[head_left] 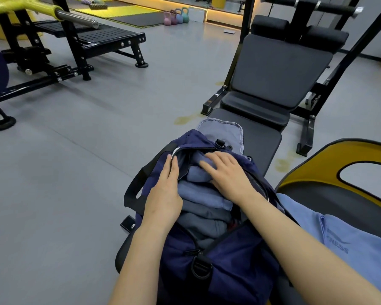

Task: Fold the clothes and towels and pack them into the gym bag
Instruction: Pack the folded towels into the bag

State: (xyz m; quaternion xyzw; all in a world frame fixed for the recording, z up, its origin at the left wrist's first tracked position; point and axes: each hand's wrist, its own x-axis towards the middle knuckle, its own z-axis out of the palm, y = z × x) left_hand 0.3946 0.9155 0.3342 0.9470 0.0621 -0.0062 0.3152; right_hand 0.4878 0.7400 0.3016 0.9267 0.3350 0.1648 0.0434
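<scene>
Your left hand (163,190) lies flat, spreading the gym bag (218,256) mouth so your flat right hand (227,172) can press down folded clothes (198,194).

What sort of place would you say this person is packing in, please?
Most likely a gym: a black padded adjustable weight bench, a row of pastel kettlebells on the grey floor, and a steel barbell sleeve on a yellow machine.

Both your forearms reach forward from the near edge, bare to the elbow. Your left hand (163,194) lies with fingers straight and close together, pointing away, thumb tucked out of sight. Your right hand (226,176) lies palm down, fingers straight and slightly spread, angled toward the far left, wrist nearly level.
</scene>
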